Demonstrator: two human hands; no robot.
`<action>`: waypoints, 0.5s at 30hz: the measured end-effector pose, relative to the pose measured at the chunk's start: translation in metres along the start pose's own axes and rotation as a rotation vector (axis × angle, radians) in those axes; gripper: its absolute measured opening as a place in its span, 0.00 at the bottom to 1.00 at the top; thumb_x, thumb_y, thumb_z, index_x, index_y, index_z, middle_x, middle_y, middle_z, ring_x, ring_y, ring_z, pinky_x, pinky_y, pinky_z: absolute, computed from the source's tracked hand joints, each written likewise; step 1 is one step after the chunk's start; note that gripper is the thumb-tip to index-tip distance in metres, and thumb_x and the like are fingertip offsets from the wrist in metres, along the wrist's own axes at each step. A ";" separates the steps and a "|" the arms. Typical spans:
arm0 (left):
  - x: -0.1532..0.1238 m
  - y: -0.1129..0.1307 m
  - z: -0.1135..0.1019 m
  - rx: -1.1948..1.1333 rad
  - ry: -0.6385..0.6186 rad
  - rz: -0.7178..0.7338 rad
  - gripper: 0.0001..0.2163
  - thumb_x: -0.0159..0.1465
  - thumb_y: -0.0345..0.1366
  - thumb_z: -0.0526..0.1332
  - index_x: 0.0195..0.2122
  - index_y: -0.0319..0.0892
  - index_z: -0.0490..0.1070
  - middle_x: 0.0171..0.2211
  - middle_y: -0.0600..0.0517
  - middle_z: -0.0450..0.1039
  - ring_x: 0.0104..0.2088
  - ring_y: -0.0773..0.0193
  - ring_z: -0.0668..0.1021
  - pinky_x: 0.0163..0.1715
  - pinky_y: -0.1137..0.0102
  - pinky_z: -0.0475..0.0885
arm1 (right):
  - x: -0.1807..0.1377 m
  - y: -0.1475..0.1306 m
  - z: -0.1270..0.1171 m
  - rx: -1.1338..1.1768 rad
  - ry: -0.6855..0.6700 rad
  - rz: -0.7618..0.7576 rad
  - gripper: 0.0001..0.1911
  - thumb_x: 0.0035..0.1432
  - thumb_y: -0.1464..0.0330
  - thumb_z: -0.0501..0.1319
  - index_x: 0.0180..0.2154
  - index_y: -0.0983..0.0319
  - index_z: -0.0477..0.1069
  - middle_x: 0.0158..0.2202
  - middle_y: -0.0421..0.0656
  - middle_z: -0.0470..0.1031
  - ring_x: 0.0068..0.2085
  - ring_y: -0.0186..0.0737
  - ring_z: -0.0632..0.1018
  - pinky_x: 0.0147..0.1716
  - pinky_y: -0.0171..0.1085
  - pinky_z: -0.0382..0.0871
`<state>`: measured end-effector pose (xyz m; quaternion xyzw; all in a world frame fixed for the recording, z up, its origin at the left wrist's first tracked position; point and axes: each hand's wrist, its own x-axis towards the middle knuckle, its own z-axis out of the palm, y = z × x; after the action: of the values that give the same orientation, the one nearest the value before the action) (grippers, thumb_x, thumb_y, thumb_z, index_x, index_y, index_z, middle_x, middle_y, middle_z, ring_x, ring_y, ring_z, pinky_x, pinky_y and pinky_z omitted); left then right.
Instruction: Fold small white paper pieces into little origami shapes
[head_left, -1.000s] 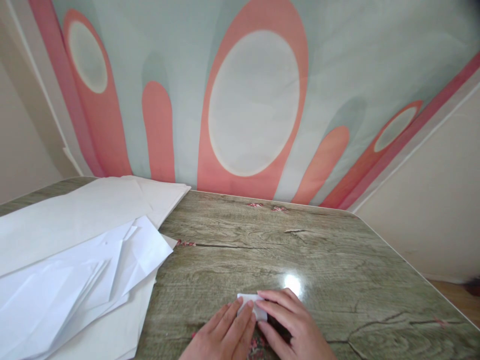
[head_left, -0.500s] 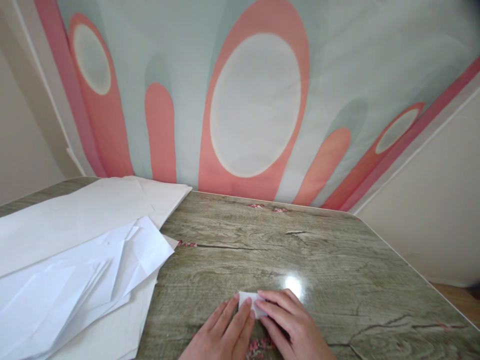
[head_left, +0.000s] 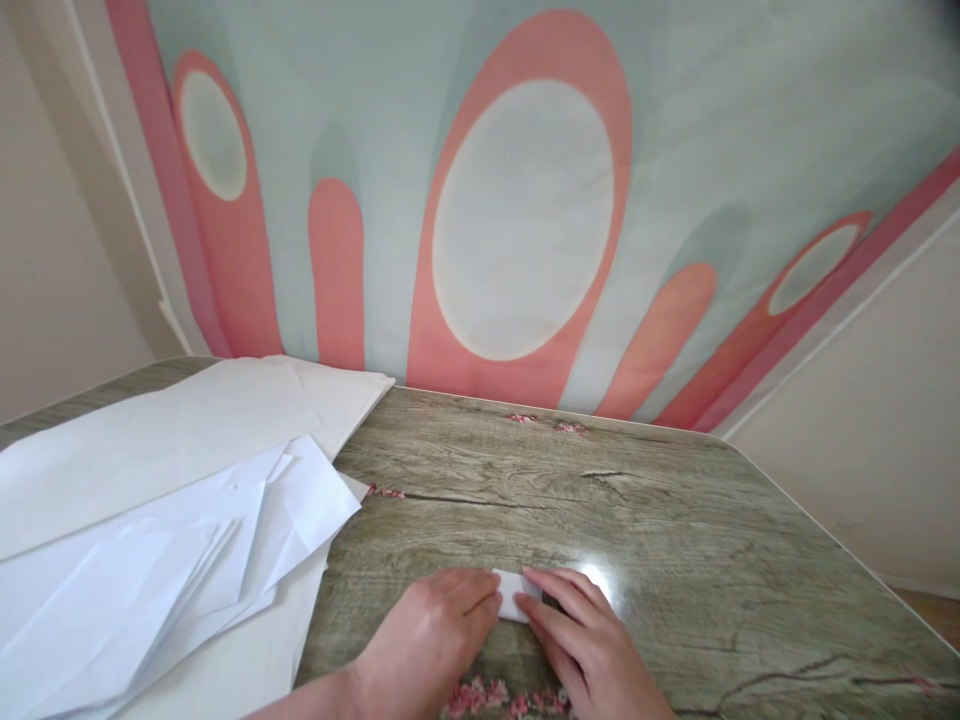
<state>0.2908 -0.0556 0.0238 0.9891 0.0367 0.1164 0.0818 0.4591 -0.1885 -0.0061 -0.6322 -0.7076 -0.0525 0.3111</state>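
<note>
My left hand (head_left: 431, 635) is bunched at the near end of the fingers, its fingertips drawn together on the left edge of a small folded white paper (head_left: 512, 597); whether I am pinching it or only pressing it down, I cannot tell. My right hand (head_left: 600, 650) is loosely bent with the fingers parted, two fingertips touching the paper's right side. The paper lies on the wood-patterned table (head_left: 465, 535), right between my two hands. Just beyond my right fingers a bright reflection (head_left: 598, 582) shines on the tabletop, and a pink floral print (head_left: 480, 697) shows between my wrists. Well to the left of my left hand, smaller white sheets (head_left: 120, 600) lie overlapping, some creased, on top of larger off-white sheets (head_left: 187, 425) that reach toward the far edge. Past both hands, behind the table, rises a grey-green backdrop (head_left: 675, 130) with coral shapes and pale ovals.
</note>
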 end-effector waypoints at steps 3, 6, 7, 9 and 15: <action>-0.001 0.000 -0.001 -0.001 0.047 0.023 0.11 0.60 0.26 0.57 0.45 0.39 0.69 0.45 0.46 0.74 0.43 0.60 0.77 0.45 0.67 0.73 | 0.002 0.000 -0.001 -0.039 -0.013 -0.030 0.15 0.62 0.73 0.53 0.47 0.57 0.72 0.47 0.48 0.75 0.46 0.45 0.74 0.43 0.43 0.73; -0.003 0.000 0.000 0.019 0.018 0.034 0.12 0.60 0.28 0.57 0.46 0.39 0.68 0.44 0.45 0.74 0.43 0.60 0.77 0.44 0.67 0.73 | 0.004 0.001 -0.003 -0.056 -0.054 -0.049 0.15 0.63 0.73 0.52 0.47 0.58 0.73 0.46 0.48 0.75 0.46 0.45 0.74 0.42 0.42 0.74; -0.003 0.001 0.000 0.027 0.008 0.031 0.12 0.60 0.28 0.57 0.46 0.38 0.68 0.44 0.45 0.74 0.43 0.60 0.77 0.44 0.67 0.73 | 0.004 0.002 -0.004 -0.056 -0.065 -0.058 0.15 0.63 0.73 0.52 0.47 0.58 0.72 0.46 0.49 0.75 0.45 0.45 0.74 0.42 0.42 0.74; -0.003 0.001 0.001 0.048 0.005 0.020 0.12 0.60 0.26 0.57 0.45 0.37 0.68 0.44 0.46 0.74 0.42 0.59 0.77 0.43 0.66 0.74 | 0.005 0.004 -0.004 -0.058 -0.076 -0.080 0.15 0.63 0.73 0.52 0.48 0.59 0.72 0.47 0.49 0.75 0.45 0.45 0.73 0.42 0.42 0.74; -0.002 0.003 0.002 0.142 -0.013 0.061 0.12 0.60 0.22 0.56 0.45 0.33 0.68 0.43 0.43 0.74 0.41 0.58 0.78 0.41 0.65 0.75 | 0.003 0.006 -0.002 -0.048 -0.066 -0.065 0.15 0.63 0.74 0.51 0.48 0.60 0.72 0.48 0.50 0.73 0.47 0.46 0.72 0.44 0.44 0.73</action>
<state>0.2890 -0.0595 0.0222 0.9939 0.0142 0.1094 0.0081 0.4650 -0.1852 -0.0049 -0.6174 -0.7363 -0.0588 0.2705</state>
